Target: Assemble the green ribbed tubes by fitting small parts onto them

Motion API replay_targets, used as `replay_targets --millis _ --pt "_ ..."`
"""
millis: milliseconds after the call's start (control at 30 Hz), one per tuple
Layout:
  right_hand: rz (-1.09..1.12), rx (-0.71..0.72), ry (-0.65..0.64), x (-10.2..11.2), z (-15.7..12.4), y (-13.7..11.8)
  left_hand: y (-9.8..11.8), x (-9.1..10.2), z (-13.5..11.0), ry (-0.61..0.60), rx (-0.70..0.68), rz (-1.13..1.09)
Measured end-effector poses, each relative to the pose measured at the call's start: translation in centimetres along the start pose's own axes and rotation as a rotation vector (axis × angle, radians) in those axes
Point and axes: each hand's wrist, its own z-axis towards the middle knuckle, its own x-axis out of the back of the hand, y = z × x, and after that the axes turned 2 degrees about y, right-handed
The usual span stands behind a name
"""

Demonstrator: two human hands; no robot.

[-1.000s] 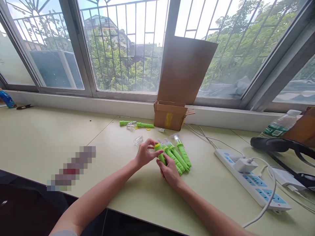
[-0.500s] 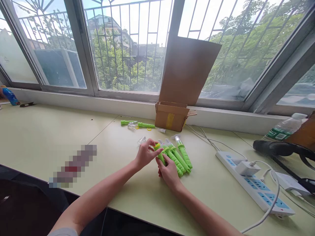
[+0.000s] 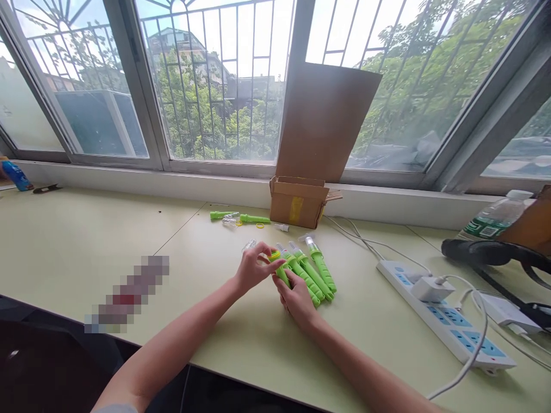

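Note:
My right hand [image 3: 298, 298] is wrapped round a green plastic handle [image 3: 280, 273], which is tilted with its top end up and to the left. At that top end sits a yellow ring [image 3: 274, 254], pinched between the thumb and fingers of my left hand [image 3: 252, 268]. Just right of my hands lie several similar green handles [image 3: 323, 269] with clear tips, side by side on the table. A clear plastic piece [image 3: 249, 245] rests behind my left hand, partly covered by it.
Farther back are two green handles [image 3: 255, 219], loose yellow rings [image 3: 260, 226] and clear pieces. A small cardboard box [image 3: 297, 209] stands by the window sill. On the right are a white power strip [image 3: 443, 315] with cables, black headgear [image 3: 477, 253] and a bottle [image 3: 495, 217].
Both hands stay nearly in place on the handle and its yellow ring, with only slight finger movement at the top. The whole view has shifted a little.

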Motion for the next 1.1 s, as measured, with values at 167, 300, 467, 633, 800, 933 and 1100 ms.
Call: replay_targets --millis 167,300,467,633,800,933,1100 --pt "0.143 -0.096 -0.090 0.23 -0.22 -0.48 -0.01 -0.12 -0.03 -0.015 -0.001 -0.040" --pt "0.154 -0.113 -0.105 0.28 -0.08 -0.41 -0.28 -0.27 -0.04 -0.038 0.034 -0.059" --pt "0.089 -0.073 -0.017 -0.19 0.03 0.21 -0.67 -0.12 0.06 -0.023 0.062 -0.013" --pt "-0.053 0.051 0.099 -0.52 -0.11 0.38 -0.69 0.33 0.20 -0.056 0.061 0.086" --pt "-0.088 0.093 0.078 -0.30 -0.09 0.41 -0.64 0.45 0.23 -0.063 0.070 0.096" --pt "0.012 0.039 0.041 -0.21 -0.06 0.38 -0.63 0.36 0.22 -0.060 0.073 0.101" --pt "0.110 -0.027 0.010 -0.26 -0.09 0.03 -0.48 0.21 0.17 -0.047 0.078 0.098"
